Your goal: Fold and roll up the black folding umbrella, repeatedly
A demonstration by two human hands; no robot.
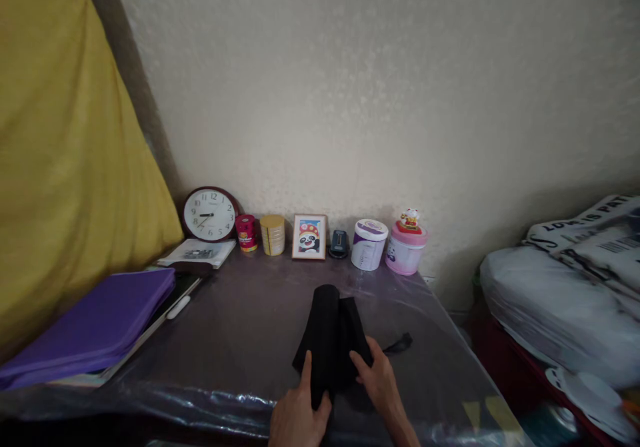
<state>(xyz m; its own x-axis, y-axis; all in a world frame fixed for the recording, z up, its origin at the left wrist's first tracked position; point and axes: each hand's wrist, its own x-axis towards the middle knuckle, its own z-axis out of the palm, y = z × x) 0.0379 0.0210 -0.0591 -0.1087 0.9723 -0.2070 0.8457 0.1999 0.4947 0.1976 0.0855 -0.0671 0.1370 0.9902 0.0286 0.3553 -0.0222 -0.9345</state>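
A black fabric bundle (325, 340) lies on the table, with a rolled middle and loose flaps on either side. It resembles a folded umbrella, but no handle or ribs show. My left hand (299, 415) grips its near end, index finger stretched along the left flap and thumb at the bottom. The fingers of my right hand (379, 377) close on the flap at the right side. A thin black strap (399, 344) trails from the bundle to the right across the table. Part of the bundle's near end is hidden by my left hand.
Along the wall stand a clock (209, 214), a red tin (246, 233), a yellow container (273, 235), a panda picture frame (309, 237), a dark small device (339, 243) and two tubs (369, 250). Purple folders (95, 324) lie left. Bagged things (555, 300) are beyond the table's right edge.
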